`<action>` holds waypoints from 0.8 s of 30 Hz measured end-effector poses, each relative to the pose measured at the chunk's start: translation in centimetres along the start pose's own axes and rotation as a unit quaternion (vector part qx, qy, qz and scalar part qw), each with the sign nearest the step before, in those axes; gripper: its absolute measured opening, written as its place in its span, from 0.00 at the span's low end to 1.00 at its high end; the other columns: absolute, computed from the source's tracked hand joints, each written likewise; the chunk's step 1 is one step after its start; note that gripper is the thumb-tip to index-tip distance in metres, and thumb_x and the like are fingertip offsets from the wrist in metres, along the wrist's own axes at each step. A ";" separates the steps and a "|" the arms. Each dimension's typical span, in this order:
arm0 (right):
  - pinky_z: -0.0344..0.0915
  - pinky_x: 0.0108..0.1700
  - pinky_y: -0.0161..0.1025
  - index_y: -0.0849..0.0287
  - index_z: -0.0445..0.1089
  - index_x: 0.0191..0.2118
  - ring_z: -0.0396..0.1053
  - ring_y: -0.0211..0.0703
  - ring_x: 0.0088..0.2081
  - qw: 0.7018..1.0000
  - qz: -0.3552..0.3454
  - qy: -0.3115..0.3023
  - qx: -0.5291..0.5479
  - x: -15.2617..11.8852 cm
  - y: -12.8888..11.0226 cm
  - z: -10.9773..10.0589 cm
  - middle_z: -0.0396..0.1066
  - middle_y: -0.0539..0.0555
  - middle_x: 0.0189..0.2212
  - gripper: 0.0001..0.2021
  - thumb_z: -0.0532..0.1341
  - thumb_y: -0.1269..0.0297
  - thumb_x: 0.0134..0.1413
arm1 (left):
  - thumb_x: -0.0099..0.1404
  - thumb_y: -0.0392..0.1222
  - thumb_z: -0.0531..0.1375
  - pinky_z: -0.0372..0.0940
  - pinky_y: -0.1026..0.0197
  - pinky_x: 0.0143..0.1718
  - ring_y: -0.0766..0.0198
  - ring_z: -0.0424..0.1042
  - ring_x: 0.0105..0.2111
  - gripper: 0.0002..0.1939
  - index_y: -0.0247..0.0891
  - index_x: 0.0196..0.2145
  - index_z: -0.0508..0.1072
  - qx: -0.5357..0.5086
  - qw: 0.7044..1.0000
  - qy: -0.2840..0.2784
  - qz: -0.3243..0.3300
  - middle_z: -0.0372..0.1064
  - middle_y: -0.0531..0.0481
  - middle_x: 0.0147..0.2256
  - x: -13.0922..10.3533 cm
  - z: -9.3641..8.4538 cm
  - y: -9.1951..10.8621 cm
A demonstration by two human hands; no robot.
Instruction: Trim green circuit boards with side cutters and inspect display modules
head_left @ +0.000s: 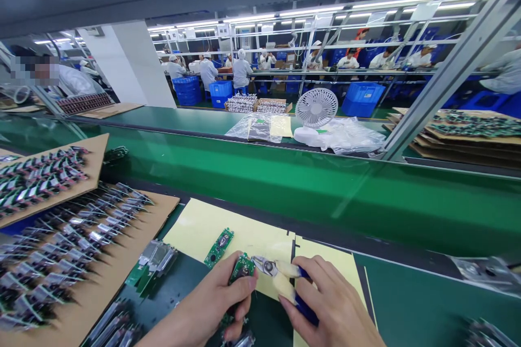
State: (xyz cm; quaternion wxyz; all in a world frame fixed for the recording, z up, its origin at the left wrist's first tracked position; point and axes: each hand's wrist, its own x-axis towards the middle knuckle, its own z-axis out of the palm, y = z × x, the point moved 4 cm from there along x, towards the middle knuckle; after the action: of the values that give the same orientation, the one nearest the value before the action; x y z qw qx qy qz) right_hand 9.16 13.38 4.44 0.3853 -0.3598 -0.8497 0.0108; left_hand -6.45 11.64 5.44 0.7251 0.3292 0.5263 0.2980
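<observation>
My left hand (220, 295) is closed on a small green circuit board (243, 267), held tilted between thumb and fingers. In my right hand (321, 295) are cutting pliers (268, 267) with dark blue handles wrapped in pale material. The tips of the pliers are at the right edge of the held board; whether they touch it is too small to tell. Another green board (219, 247) lies just beyond my left hand on a pale yellow sheet (191, 227). Below my left hand, more parts are partly hidden.
Cardboard sheets (163, 207) at the left bear rows of parts. A stack of boards (152, 263) sits beside them. Beyond the green conveyor (244, 168) stand a white fan (316, 108) and plastic bags (354, 135). People in white work farther back.
</observation>
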 end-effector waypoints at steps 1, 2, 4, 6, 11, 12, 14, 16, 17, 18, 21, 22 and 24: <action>0.60 0.28 0.41 0.58 0.62 0.24 0.61 0.45 0.29 1.000 -0.002 -0.004 -0.002 0.0 0.0 0.0 0.66 0.57 0.32 0.12 0.50 0.65 0.56 | 0.53 0.56 0.59 0.43 0.67 0.15 0.76 0.46 0.15 0.18 0.40 0.27 0.59 0.000 1.000 -0.003 0.001 0.53 0.63 0.16 0.0 0.0 0.0; 0.60 0.28 0.40 0.58 0.62 0.24 0.61 0.45 0.29 1.000 -0.005 -0.011 -0.005 -0.1 0.1 0.1 0.66 0.56 0.31 0.11 0.49 0.65 0.56 | 0.53 0.55 0.59 0.42 0.67 0.15 0.76 0.46 0.15 0.18 0.39 0.27 0.59 0.000 1.000 -0.006 0.004 0.53 0.63 0.16 0.0 0.0 0.1; 0.60 0.29 0.41 0.58 0.62 0.25 0.61 0.45 0.30 1.000 -0.011 -0.023 -0.014 0.0 0.2 0.1 0.66 0.56 0.31 0.11 0.49 0.65 0.56 | 0.54 0.55 0.59 0.41 0.67 0.15 0.76 0.45 0.15 0.17 0.39 0.28 0.60 0.001 1.000 -0.012 0.007 0.53 0.63 0.16 0.0 -0.1 0.2; 0.61 0.29 0.41 0.58 0.62 0.25 0.62 0.45 0.30 0.999 -0.019 -0.033 -0.025 0.0 0.2 0.0 0.66 0.57 0.32 0.11 0.48 0.66 0.56 | 0.54 0.54 0.59 0.40 0.67 0.15 0.76 0.44 0.15 0.17 0.39 0.28 0.59 0.003 1.000 -0.024 0.012 0.52 0.63 0.16 -0.1 -0.2 0.3; 0.60 0.27 0.37 0.58 0.61 0.25 0.62 0.43 0.27 0.997 -0.054 -0.048 -0.014 0.5 0.2 -0.3 0.65 0.55 0.28 0.11 0.47 0.68 0.55 | 0.57 0.48 0.58 0.38 0.67 0.15 0.75 0.43 0.16 0.13 0.39 0.27 0.59 0.009 0.997 -0.075 0.019 0.50 0.63 0.17 -0.4 -0.3 0.6; 0.59 0.25 0.36 0.57 0.60 0.24 0.61 0.41 0.25 0.997 -0.054 -0.060 0.013 0.7 0.2 -0.3 0.64 0.54 0.26 0.11 0.48 0.68 0.55 | 0.58 0.47 0.58 0.38 0.67 0.14 0.75 0.42 0.16 0.12 0.39 0.27 0.58 0.008 0.997 -0.082 0.012 0.50 0.63 0.17 -0.4 -0.4 0.7; 0.54 0.22 0.32 0.57 0.57 0.23 0.59 0.37 0.22 0.988 -0.033 -0.114 0.095 0.9 0.2 -0.2 0.62 0.51 0.22 0.11 0.49 0.67 0.55 | 0.57 0.45 0.58 0.37 0.67 0.14 0.75 0.42 0.15 0.11 0.40 0.26 0.58 0.006 0.996 -0.092 -0.002 0.50 0.63 0.17 -0.6 -0.7 0.7; 0.50 0.20 0.31 0.57 0.52 0.20 0.55 0.33 0.20 0.964 0.016 -0.203 0.173 1.0 0.4 0.2 0.57 0.47 0.19 0.14 0.50 0.66 0.55 | 0.56 0.44 0.58 0.37 0.67 0.14 0.75 0.42 0.15 0.11 0.40 0.26 0.57 0.008 0.994 -0.103 -0.015 0.50 0.63 0.17 -0.6 -0.9 0.7; 0.48 0.21 0.31 0.57 0.48 0.18 0.53 0.33 0.20 0.949 0.049 -0.243 0.197 1.0 0.5 0.4 0.54 0.46 0.18 0.16 0.51 0.64 0.55 | 0.55 0.43 0.59 0.37 0.67 0.14 0.75 0.42 0.15 0.11 0.39 0.26 0.58 0.011 0.994 -0.108 -0.021 0.50 0.63 0.17 -0.6 -1.0 0.7; 0.48 0.22 0.32 0.57 0.46 0.18 0.52 0.33 0.20 0.933 0.086 -0.274 0.217 1.1 0.7 0.5 0.52 0.46 0.17 0.17 0.51 0.62 0.54 | 0.54 0.43 0.59 0.37 0.67 0.14 0.75 0.42 0.15 0.10 0.39 0.26 0.59 0.014 0.993 -0.111 -0.025 0.49 0.63 0.17 -0.6 -1.1 0.7; 0.49 0.22 0.33 0.57 0.48 0.17 0.51 0.33 0.20 0.843 0.220 -0.368 0.324 0.9 0.8 1.0 0.50 0.45 0.15 0.18 0.50 0.55 0.53 | 0.52 0.44 0.60 0.37 0.67 0.14 0.75 0.42 0.16 0.11 0.39 0.28 0.60 0.030 0.993 -0.112 -0.028 0.49 0.63 0.17 -0.4 -1.2 0.6; 0.50 0.22 0.33 0.57 0.52 0.18 0.52 0.34 0.18 0.800 0.259 -0.395 0.369 0.8 0.7 1.2 0.51 0.46 0.14 0.18 0.49 0.53 0.53 | 0.51 0.46 0.59 0.38 0.67 0.14 0.75 0.43 0.16 0.12 0.39 0.28 0.59 0.039 0.993 -0.111 -0.025 0.48 0.63 0.17 -0.3 -1.2 0.7; 0.49 0.20 0.32 0.58 0.56 0.19 0.51 0.33 0.17 0.772 0.290 -0.410 0.389 1.0 0.6 1.4 0.52 0.46 0.13 0.19 0.47 0.51 0.54 | 0.51 0.49 0.58 0.40 0.68 0.15 0.74 0.43 0.16 0.13 0.40 0.27 0.57 0.070 0.992 -0.101 -0.018 0.48 0.63 0.18 -0.3 -1.2 0.8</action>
State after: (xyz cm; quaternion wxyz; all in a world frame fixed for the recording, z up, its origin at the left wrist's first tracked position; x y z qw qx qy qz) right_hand 8.19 14.82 3.94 0.0861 -0.3697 -0.7057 0.5983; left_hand -7.75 12.12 5.93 0.7548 0.3983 0.4757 0.2129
